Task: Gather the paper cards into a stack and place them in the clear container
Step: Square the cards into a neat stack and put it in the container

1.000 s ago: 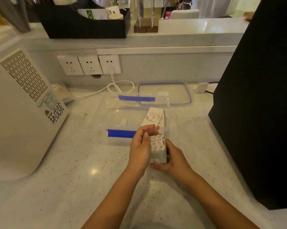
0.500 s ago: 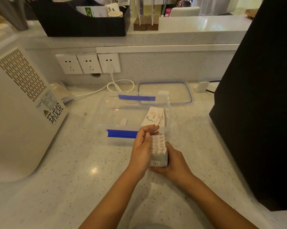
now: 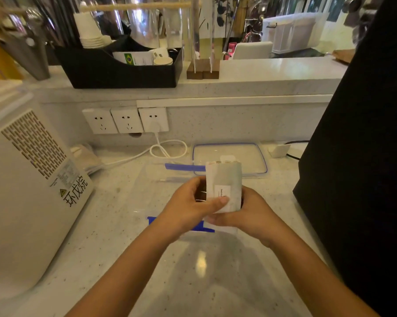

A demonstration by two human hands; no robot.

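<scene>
A thick stack of white paper cards [image 3: 225, 179] is held upright between both hands, its front face with a small printed label toward me. My left hand [image 3: 186, 209] grips the stack's left side, thumb across the front. From the right and below, my right hand [image 3: 250, 216] holds it. The stack hovers above the near right part of the clear container [image 3: 147, 179], an open box with blue clips on its near and far rims. The hands and stack hide whatever lies in the container's right half.
The container's lid [image 3: 248, 156] lies flat behind it. A white appliance [image 3: 28, 191] stands at the left, a large black object [image 3: 362, 156] at the right. Wall sockets [image 3: 126, 120] with a looped white cable [image 3: 167, 149] are at the back, a black organiser [image 3: 122, 69] on the ledge above.
The stack has been raised from the counter and turned so its front face points at me; both hands lifted with it, over the container. The camera tilted up.
</scene>
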